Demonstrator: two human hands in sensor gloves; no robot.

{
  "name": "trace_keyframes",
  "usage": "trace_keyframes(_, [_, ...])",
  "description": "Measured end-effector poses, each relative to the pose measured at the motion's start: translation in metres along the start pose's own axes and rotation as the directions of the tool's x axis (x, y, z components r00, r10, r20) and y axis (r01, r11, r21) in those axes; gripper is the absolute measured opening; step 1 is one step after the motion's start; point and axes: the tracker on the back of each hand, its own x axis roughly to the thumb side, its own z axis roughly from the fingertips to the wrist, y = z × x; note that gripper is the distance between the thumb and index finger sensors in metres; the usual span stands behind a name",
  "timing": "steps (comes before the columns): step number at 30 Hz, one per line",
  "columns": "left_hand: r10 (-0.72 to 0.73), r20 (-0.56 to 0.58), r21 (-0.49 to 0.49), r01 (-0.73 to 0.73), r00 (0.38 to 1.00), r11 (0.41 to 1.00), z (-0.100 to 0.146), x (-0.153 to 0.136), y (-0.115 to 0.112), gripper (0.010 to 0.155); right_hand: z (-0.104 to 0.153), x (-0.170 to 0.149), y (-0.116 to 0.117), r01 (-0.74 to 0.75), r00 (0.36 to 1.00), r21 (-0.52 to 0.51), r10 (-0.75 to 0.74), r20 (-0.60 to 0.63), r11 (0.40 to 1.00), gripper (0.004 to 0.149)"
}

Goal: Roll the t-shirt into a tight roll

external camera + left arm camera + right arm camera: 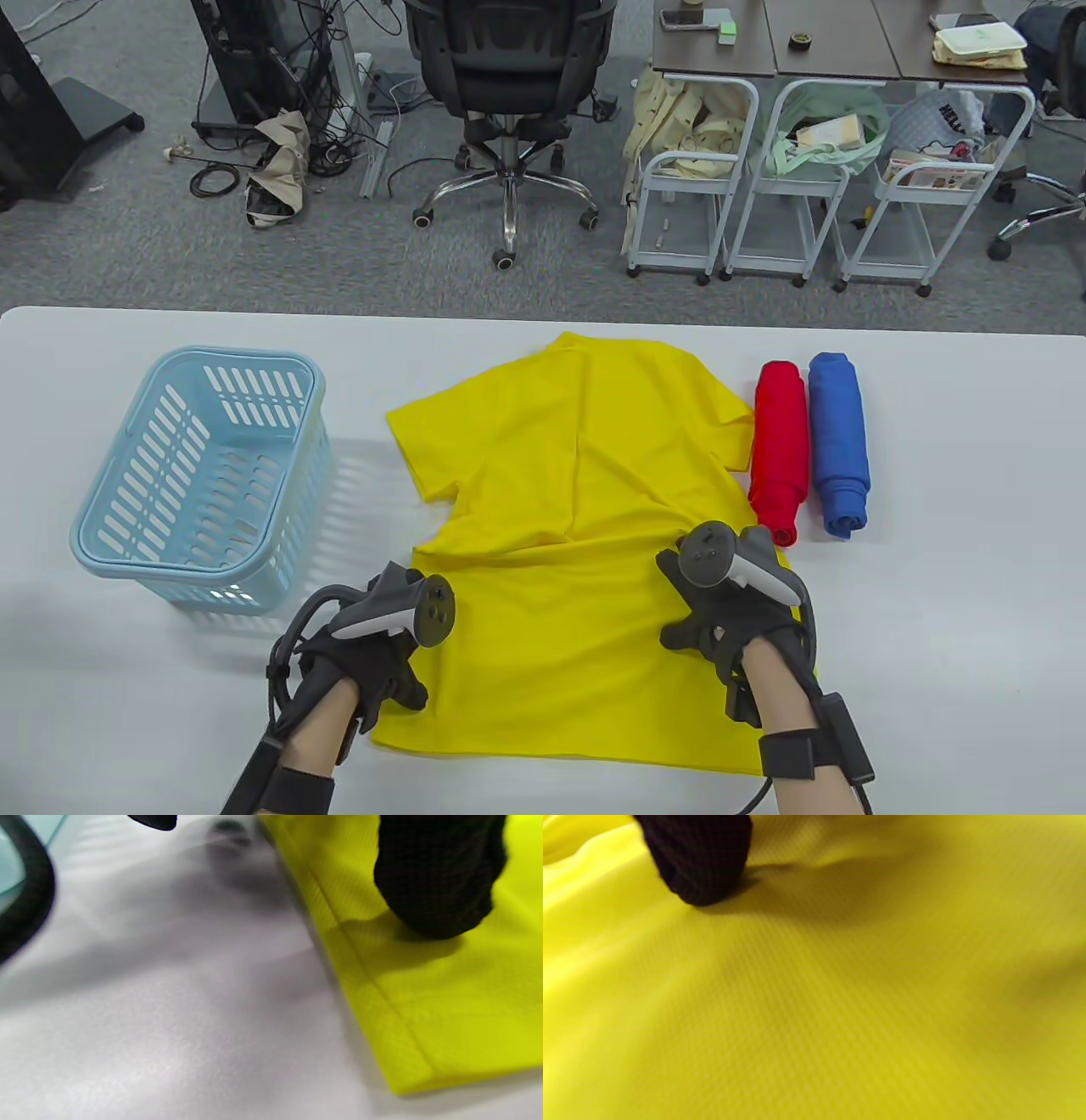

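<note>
A yellow t-shirt (577,475) lies spread flat on the white table (950,611), collar end far from me, hem near me. My left hand (382,645) rests at the shirt's lower left side edge. In the left wrist view a gloved fingertip (437,878) sits on the fabric (445,993) just inside the side seam, which lies flat on the table. My right hand (730,603) lies on the shirt's lower right part, thumb out to the left. A fingertip (700,857) presses on the cloth (840,1005) in the right wrist view. Trackers hide most fingers.
A light blue slotted basket (237,352) stands to the left of the shirt, near my left hand. A red rolled shirt (779,450) and a blue rolled shirt (838,441) lie side by side just right of the yellow shirt, the red one close to my right hand.
</note>
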Motion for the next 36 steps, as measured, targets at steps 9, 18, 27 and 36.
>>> trace_keyframes(9, [0.13, -0.119, 0.152, -0.112, 0.984, 0.982, 0.02, -0.024, 0.014, 0.051, 0.007, 0.013, 0.005, -0.101, 0.995, -0.006, 0.101, -0.017, 0.995, 0.096])
trace_keyframes(18, [0.215, -0.112, 0.298, -0.173, 0.97, 0.939, 0.01, 0.0, 0.063, 0.063, 0.009, 0.019, 0.006, -0.14, 0.99, -0.008, 0.14, -0.013, 0.99, 0.097])
trace_keyframes(27, [0.349, -0.268, 0.131, -0.325, 0.898, 0.936, -0.121, -0.007, 0.115, 0.074, 0.013, 0.025, 0.01, -0.165, 0.986, -0.007, 0.165, 0.008, 0.986, 0.097])
trace_keyframes(36, [0.406, -0.417, 0.197, -0.355, 0.813, 0.914, -0.145, -0.066, 0.129, 0.078, 0.015, 0.034, 0.006, -0.149, 0.988, -0.043, 0.151, 0.037, 0.988, 0.089])
